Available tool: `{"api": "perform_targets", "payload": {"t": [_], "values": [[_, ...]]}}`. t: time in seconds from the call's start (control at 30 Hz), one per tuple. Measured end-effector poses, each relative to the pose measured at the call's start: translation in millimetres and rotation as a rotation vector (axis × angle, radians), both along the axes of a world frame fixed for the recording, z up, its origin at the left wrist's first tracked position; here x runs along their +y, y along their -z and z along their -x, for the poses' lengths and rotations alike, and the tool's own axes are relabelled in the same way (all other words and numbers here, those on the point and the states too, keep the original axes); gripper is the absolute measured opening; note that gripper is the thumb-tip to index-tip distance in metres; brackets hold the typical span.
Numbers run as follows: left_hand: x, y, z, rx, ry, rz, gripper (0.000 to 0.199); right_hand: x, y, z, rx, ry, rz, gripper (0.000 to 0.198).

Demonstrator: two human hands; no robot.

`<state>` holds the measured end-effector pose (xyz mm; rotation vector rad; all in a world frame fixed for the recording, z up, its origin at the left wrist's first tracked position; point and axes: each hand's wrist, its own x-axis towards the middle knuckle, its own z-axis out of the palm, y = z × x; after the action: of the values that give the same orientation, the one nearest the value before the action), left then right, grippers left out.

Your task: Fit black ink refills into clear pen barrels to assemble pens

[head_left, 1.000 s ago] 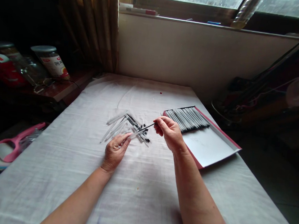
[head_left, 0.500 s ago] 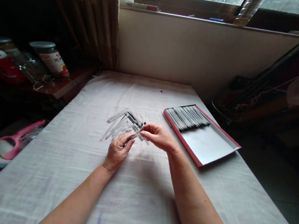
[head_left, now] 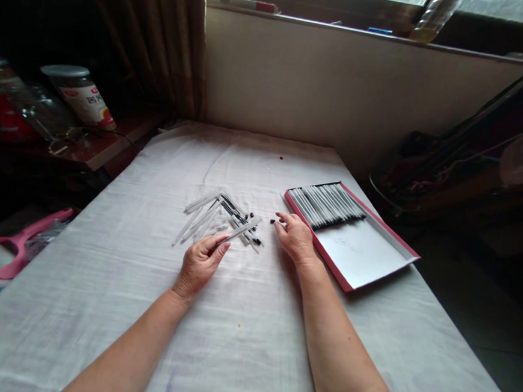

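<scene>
My left hand (head_left: 202, 264) is closed around a clear pen barrel (head_left: 243, 228), which points up and to the right over a loose pile. In that pile lie clear barrels (head_left: 193, 224), dark refills (head_left: 233, 209) and small black caps (head_left: 257, 241) on the white cloth. My right hand (head_left: 295, 238) is beside the box's left edge with thumb and forefinger apart. Just off its fingertips is a small black pen cap (head_left: 272, 221); whether they touch it I cannot tell.
A shallow pink-edged box (head_left: 334, 277) on the right holds a row of black-ended pens (head_left: 326, 204). A tiny red bit (head_left: 281, 158) lies farther back. Jars (head_left: 81, 97) stand on a shelf at left, above pink-handled scissors (head_left: 20, 243). A wall (head_left: 271, 76) borders the far edge.
My right hand has left the barrel and moved right, its fingers opening beside a black cap. My left hand still holds the barrel, slightly farther left.
</scene>
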<state>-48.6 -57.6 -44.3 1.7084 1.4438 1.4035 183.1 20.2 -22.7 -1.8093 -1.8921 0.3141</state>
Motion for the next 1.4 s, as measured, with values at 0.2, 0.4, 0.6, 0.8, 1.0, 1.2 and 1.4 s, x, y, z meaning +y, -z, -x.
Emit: {"api": "perform_targets", "payload": {"t": [0.2, 0.4, 0.6, 0.8, 1.0, 1.2, 1.4], "values": [[0.1, -3.2, 0.5, 0.062, 0.026, -0.007, 0.025, -2.9, 0.6, 10.4, -0.172, 0.039, 0.039, 0.022], [-1.0, -11.0, 0.8, 0.137, 0.016, 0.027, 0.028, -6.1, 9.9, 3.6, 0.239, 0.017, -0.046, 0.022], [-3.1, -12.7, -2.0, 0.077, 0.063, 0.111, 0.026, -34.7, 7.8, 6.9, 0.899, 0.016, 0.133, 0.037], [-5.0, -13.5, -4.7, 0.004, 0.075, 0.129, 0.026, -62.8, 0.0, 11.4, 1.182, 0.084, 0.264, 0.042], [-6.2, -13.1, -5.8, -0.008, 0.086, 0.135, 0.026, -63.2, -2.0, 11.7, 1.159, 0.058, 0.212, 0.034], [-7.2, -15.1, -6.7, -0.011, 0.099, 0.142, 0.027, -63.3, -3.5, 11.4, 1.164, 0.069, 0.211, 0.035], [-7.2, -16.2, -7.2, -0.004, 0.102, 0.146, 0.028, -62.3, -2.9, 10.9, 1.170, 0.069, 0.218, 0.035]]}}
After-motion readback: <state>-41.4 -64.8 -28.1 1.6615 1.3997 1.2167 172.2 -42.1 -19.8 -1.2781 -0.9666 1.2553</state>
